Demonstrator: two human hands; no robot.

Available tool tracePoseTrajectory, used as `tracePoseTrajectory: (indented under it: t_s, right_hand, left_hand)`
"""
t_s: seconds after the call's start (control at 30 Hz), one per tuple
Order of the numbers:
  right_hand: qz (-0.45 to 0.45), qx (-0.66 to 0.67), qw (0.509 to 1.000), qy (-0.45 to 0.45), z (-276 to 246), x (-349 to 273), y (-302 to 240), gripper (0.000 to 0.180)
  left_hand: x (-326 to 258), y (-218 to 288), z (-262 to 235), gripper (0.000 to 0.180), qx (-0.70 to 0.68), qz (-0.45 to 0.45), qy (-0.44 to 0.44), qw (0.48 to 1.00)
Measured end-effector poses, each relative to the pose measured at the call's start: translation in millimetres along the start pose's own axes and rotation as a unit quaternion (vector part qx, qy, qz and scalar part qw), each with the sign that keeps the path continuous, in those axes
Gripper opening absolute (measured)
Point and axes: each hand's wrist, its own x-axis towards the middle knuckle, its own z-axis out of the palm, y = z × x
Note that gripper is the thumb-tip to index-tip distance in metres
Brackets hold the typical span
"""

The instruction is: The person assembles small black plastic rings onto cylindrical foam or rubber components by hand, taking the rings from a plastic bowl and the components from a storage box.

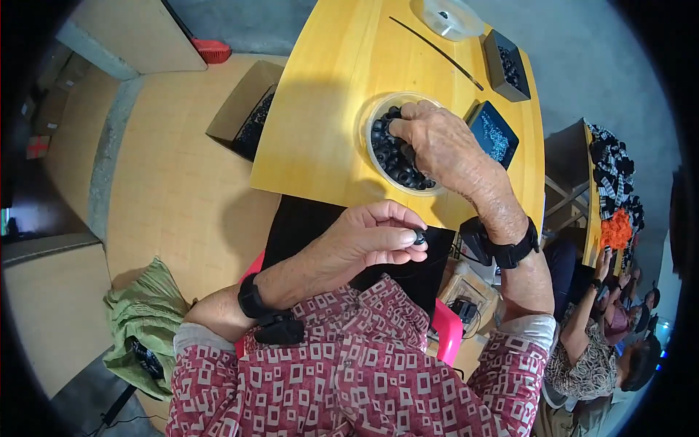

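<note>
My left hand (375, 237) is closed, pinching a small black part (420, 237) between thumb and fingertips just off the near edge of the table. Farther ahead, a round translucent bowl (368, 149) stands on the yellow table, filled with small black rounded pieces (397, 160). My right hand (444, 138) reaches over the bowl's right side, its fingers curled down among those pieces. The fingertips are partly hidden, so whatever they grip cannot be made out. Both wrists wear black straps with small boxes.
Right of the bowl lies a dark tray (495, 135) of tiny light pieces. Behind it are a black box (507, 65) of dark parts, a thin dark rod (437, 53) and a clear container (453, 18). A cardboard box (244, 109) stands left of the table. Other people sit far right.
</note>
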Motion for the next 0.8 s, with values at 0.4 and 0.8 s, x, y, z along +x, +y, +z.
tracePoseTrajectory:
  t_s: [0.4,0.8]
  right_hand:
    - [0.026,0.018,0.999,0.013,2,-10,2,0.023]
    - [0.168,0.509,0.839,0.094,15,-29,29,0.012]
  left_hand:
    - [2,-1,-2,0.021,-0.012,0.008,0.007,1.000]
    - [3,0,-4,0.022,-0.022,0.025,0.014,0.999]
